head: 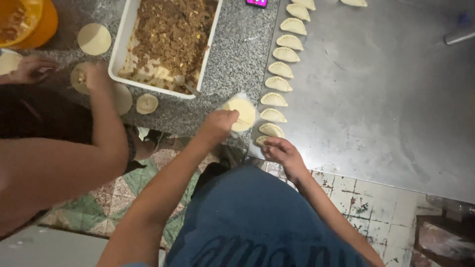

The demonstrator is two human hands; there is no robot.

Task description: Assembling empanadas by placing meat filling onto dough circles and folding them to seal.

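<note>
My left hand [220, 126] pinches the edge of a round dough disc [243, 112] on a small stack lying on clear plastic, at the granite counter's edge. My right hand [283, 152] rests with curled fingers on a folded, crimped pastry [261, 140] at the near corner of the steel sheet [376, 99]. A row of several folded pastries [278, 83] runs away from it along the sheet's left side. My blue shirt fills the bottom of the view.
A white tray [118, 49] of brown minced filling sits on the granite counter [237, 54]. A co-worker's hands [91, 76] work a filled disc at the left, with loose discs [94, 38] nearby. An orange bowl [34, 22] and a phone [257, 2] lie at the far edge.
</note>
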